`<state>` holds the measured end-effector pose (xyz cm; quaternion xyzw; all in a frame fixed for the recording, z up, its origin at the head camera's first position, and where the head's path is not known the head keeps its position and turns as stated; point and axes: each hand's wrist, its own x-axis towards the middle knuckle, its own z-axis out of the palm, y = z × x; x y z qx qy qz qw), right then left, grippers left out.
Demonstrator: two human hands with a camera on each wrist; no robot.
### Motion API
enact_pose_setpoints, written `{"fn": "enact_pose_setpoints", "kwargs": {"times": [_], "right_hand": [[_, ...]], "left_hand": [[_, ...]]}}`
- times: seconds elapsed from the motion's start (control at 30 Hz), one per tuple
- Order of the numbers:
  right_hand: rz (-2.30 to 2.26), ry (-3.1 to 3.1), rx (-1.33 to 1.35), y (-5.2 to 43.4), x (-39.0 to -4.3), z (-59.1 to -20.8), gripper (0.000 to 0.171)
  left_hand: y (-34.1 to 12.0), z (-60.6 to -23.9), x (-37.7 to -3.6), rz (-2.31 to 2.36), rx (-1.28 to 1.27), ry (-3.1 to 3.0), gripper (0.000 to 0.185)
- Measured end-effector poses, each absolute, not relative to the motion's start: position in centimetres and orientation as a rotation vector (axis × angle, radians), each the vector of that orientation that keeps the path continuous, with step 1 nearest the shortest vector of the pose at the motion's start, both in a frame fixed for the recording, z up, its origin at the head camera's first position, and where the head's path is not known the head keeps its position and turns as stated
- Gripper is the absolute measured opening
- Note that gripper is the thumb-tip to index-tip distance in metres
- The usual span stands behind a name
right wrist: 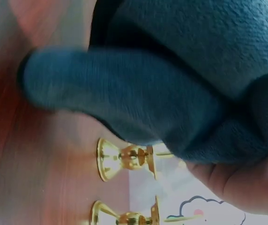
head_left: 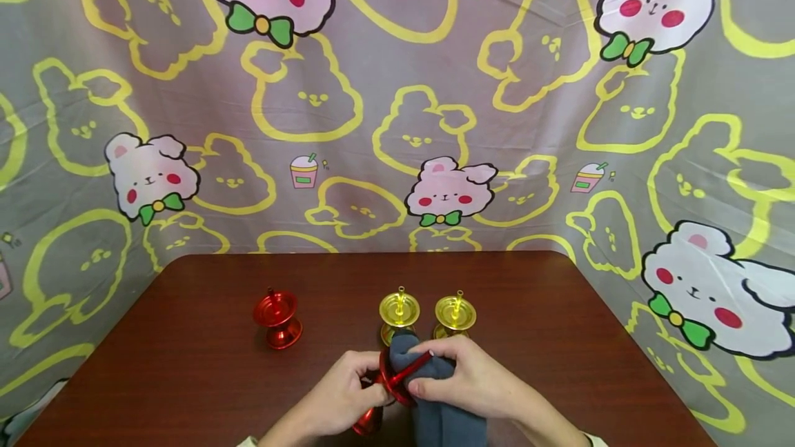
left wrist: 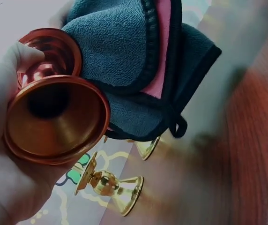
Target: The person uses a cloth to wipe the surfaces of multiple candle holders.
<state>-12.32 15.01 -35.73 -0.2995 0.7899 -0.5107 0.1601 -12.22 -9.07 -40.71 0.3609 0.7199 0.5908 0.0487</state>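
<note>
My left hand [head_left: 344, 395] grips a red metal candle holder [head_left: 388, 385] tipped on its side above the table's front edge; its flared base [left wrist: 54, 122] faces the left wrist camera. My right hand [head_left: 462, 378] holds a dark blue-grey cloth [head_left: 444, 416] and presses it against the holder's cup and spike. The cloth [left wrist: 124, 61] has a pink inner face and black edging. In the right wrist view the cloth [right wrist: 171, 84] fills most of the frame.
A second red candle holder [head_left: 277, 319] stands upright at the left of the brown table [head_left: 186, 378]. Two gold candle holders [head_left: 399, 312] [head_left: 455, 314] stand side by side just behind my hands. A cartoon-print sheet [head_left: 397, 88] hangs behind and beside the table.
</note>
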Motion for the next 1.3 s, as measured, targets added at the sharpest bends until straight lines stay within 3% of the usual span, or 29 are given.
{"fn": "enact_pose_setpoints", "kwargs": {"times": [0.73,0.9,1.03,1.3], "right_hand": [[-1.749,1.802,-0.679,15.5,-12.0,-37.0,0.032],[-1.669,1.896,-0.726,16.1,-12.2,-36.5,0.026],[-1.588,1.984,-0.767,16.7,-12.4,-35.7,0.03],[-1.678,2.112,-0.646,16.6,-12.2,-34.8,0.026]], "left_hand": [[-8.8,-41.1,-12.7,1.779,1.043,2.523,0.03],[-9.0,-41.5,-12.9,1.817,1.088,2.467,0.032],[-9.3,-42.0,-13.1,1.869,1.177,2.381,0.036],[-9.9,-41.8,-13.5,1.881,1.161,2.342,0.035]]}}
